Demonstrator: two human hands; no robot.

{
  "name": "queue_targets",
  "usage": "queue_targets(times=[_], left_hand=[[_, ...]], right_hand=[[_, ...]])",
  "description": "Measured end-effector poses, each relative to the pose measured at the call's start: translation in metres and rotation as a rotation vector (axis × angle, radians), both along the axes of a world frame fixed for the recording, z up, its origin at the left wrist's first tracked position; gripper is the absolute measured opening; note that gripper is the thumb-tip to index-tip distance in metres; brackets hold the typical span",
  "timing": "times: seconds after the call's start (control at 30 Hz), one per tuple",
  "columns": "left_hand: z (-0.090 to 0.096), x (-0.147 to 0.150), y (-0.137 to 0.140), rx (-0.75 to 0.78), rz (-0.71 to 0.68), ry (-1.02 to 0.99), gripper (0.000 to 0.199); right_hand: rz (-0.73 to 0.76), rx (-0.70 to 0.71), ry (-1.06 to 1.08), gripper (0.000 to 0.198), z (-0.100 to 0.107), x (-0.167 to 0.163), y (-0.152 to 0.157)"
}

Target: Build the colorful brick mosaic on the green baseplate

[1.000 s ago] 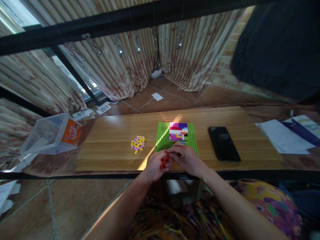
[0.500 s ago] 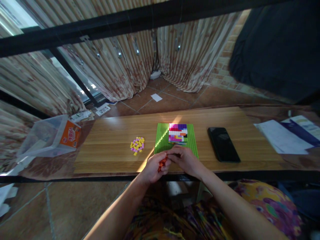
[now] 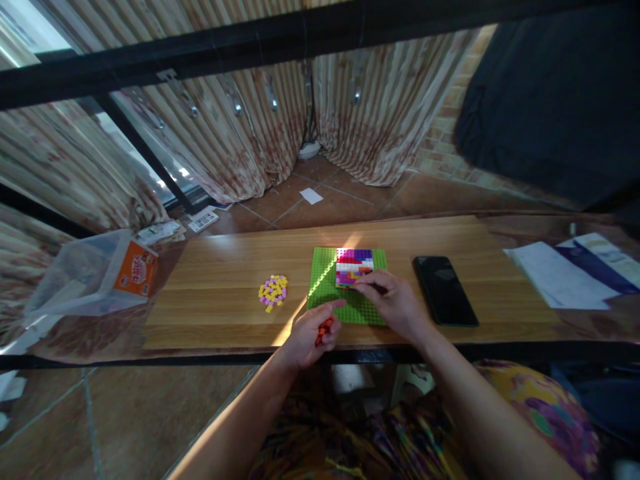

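Observation:
On the wooden board lies a green baseplate (image 3: 325, 280), with a block of multicoloured toy bricks (image 3: 354, 261) built up on its far middle part. My left hand (image 3: 311, 333) is curled around several orange-red toy bricks (image 3: 325, 329) just in front of the plate, its index finger pointing right. My right hand (image 3: 393, 301) is over the plate's right side, thumb and fingertips pinched together at the near right corner of the brick block. Whatever lies between those fingertips is hidden or too small to make out.
A loose pile of yellow and pink bricks (image 3: 273, 292) lies left of the plate. To the right rests a black phone (image 3: 445, 291). A clear plastic bin (image 3: 85, 280) stands beyond the board's left end, papers (image 3: 560, 273) beyond its right. Sunlight stripes the wooden board (image 3: 210, 287).
My right hand has moved away from my left hand, forward and right to the brick block. My left hand has stayed nearly in place, still holding the orange-red bricks.

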State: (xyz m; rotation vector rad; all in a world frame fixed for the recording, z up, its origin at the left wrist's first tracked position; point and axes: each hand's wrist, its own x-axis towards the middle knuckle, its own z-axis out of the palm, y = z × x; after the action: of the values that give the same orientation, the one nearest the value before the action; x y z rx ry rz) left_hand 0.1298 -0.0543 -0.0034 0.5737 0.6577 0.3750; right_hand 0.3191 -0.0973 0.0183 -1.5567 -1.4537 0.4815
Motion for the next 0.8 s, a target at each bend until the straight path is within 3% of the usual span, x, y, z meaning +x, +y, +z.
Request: queue_targets(times=[0.1, 0.23, 0.43, 0.53, 0.8], left_hand=[[0.002, 0.0, 0.0, 0.024, -0.003, -0.012, 0.039], [0.003, 0.0, 0.0, 0.021, -0.01, -0.013, 0.037], [0.004, 0.0, 0.0, 0.02, -0.013, -0.006, 0.037], [0.003, 0.0, 0.0, 0.013, -0.022, -0.012, 0.036], [0.002, 0.001, 0.0, 0.034, -0.021, -0.016, 0.033]], right_hand=[[-0.127, -0.008, -0.145, 0.019, 0.003, 0.023, 0.002], [-0.174, -0.023, -0.277, 0.02, -0.001, 0.036, 0.005], [-0.188, -0.05, -0.252, 0.019, -0.008, 0.037, 0.013], [-0.229, -0.044, -0.098, 0.018, -0.012, 0.037, 0.018], [-0.301, -0.126, 0.671, 0.027, -0.02, 0.032, 0.027]])
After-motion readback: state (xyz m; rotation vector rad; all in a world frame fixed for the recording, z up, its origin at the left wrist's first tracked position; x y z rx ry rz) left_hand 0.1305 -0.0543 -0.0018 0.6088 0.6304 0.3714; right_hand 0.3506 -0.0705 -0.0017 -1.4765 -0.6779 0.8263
